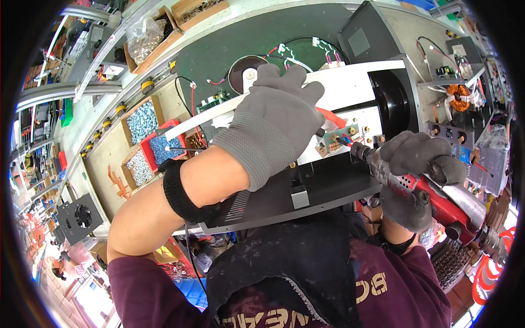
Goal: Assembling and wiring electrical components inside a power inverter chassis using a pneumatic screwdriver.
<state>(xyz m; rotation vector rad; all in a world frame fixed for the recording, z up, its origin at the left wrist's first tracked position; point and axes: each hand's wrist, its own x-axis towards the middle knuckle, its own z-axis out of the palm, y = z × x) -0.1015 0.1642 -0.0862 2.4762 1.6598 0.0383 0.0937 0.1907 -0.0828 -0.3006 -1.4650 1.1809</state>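
My left hand (279,106), in a grey glove, lies over a long white metal panel (350,85) with its fingers apart. A red-orange piece (331,117) shows beside it; whether the hand touches this piece is hidden. My right hand (413,164), also gloved, is closed round a red power driver (437,199) with a silver part along its side. The driver's nose points left at a small circuit board (339,141) with brass-coloured fasteners and wires. Board and panel sit in a black metal housing (268,205). Behind my left hand is a dark round coil (243,74).
Boxes of small fasteners (143,121) stand at the left, with a red bin (167,148) among them. Cardboard boxes (156,41) line the back. A unit with a copper ring coil (458,98) is at the right. A red coiled hose (485,273) hangs at lower right.
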